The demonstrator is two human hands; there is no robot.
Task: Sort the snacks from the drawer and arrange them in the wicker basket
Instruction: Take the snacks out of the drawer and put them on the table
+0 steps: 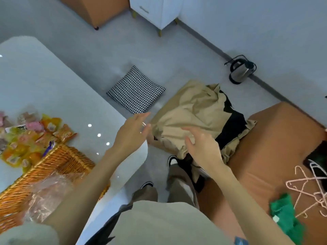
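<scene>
Currently both hands are empty: left hand (132, 129) and right hand (201, 147) hover with fingers spread, over beige garment (192, 110). Snacks (31, 137) sit piled on table (53, 82), far left, just beside wicker basket (60, 161), likely staged for sorting.

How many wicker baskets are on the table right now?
1. The wicker basket sits at the near edge of the white table, beside the heap of snack packets, with a clear plastic bag in it. No other shows, though the table's left is cut off.
</scene>
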